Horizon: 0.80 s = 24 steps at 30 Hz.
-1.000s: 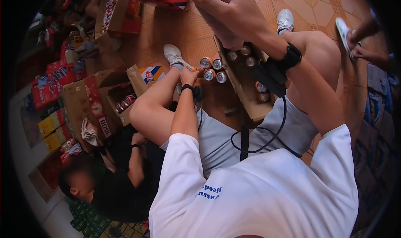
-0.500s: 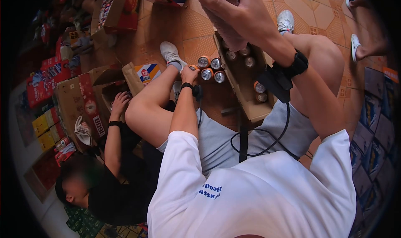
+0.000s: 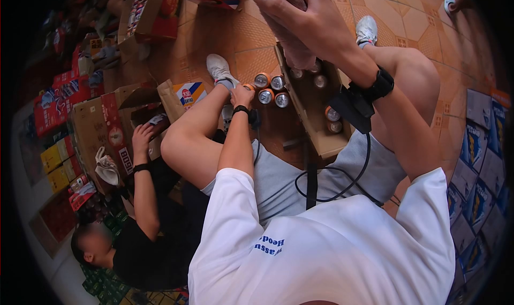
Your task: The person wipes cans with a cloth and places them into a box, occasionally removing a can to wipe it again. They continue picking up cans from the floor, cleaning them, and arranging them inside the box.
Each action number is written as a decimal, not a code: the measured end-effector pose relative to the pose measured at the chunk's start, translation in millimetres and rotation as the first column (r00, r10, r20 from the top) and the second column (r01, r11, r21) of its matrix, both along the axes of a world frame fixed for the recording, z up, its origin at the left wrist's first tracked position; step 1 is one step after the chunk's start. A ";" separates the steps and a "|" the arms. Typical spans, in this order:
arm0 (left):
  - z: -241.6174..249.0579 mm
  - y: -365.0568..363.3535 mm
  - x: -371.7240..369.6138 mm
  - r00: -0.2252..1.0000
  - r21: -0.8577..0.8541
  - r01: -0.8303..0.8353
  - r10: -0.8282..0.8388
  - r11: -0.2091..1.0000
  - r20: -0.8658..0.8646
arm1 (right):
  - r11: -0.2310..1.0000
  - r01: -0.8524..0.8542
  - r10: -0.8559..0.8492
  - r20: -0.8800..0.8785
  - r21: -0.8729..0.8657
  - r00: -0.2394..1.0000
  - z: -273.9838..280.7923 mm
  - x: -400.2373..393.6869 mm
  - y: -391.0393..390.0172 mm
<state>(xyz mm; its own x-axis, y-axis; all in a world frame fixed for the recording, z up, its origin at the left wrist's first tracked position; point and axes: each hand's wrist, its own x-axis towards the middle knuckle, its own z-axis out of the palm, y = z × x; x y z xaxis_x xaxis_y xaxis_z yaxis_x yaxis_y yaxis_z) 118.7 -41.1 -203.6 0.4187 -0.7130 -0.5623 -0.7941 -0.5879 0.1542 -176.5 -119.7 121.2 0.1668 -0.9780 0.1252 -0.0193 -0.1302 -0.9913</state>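
Observation:
My right hand [image 3: 316, 26] is raised close to the camera, its fingers closed round a brownish-pink cloth [image 3: 294, 47] that hangs over an open cardboard box [image 3: 327, 143]. Low by my left shoe, my left hand [image 3: 242, 95] is closed on an orange can [image 3: 248, 87], which its fingers partly cover. Just right of that hand, several silver-topped orange cans [image 3: 265, 95] stand upright on the tiled floor. More cans [image 3: 332, 114] stand inside the box, and the cloth and my right hand hide part of its far end.
At left a co-worker [image 3: 142, 251] in black reaches into another open carton [image 3: 140, 99]. Stacked drink cartons [image 3: 51, 109] fill the far left, and blue-and-grey packs [image 3: 474, 182] line the right. An open box of cans [image 3: 152, 18] stands at the upper left. Someone's foot [image 3: 448, 4] shows at upper right.
The co-worker's hand has shifted left and down, and a dark item now shows beside it. The bystander's feet at upper right have moved up and away. My hands have barely moved.

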 end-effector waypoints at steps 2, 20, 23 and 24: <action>0.1 -1.1 -2.1 0.996 -0.014 0.003 -0.002 1.000 0.086 | 1.000 0.004 -0.005 -0.022 -0.030 1.000 -3.9 0.6 -3.0; 3.9 3.9 -1.7 0.995 -0.120 0.080 -0.072 0.989 0.072 | 1.000 0.022 -0.022 -0.030 0.014 0.999 -2.0 -1.1 -0.3; -0.8 2.6 1.0 0.996 -0.097 0.080 -0.075 0.992 0.050 | 1.000 0.022 -0.021 -0.032 0.013 0.999 0.4 -1.3 0.5; 2.0 2.7 -1.0 0.996 -0.098 0.079 -0.074 0.992 0.050 | 1.000 0.021 -0.020 -0.032 0.013 0.999 0.1 -0.9 0.4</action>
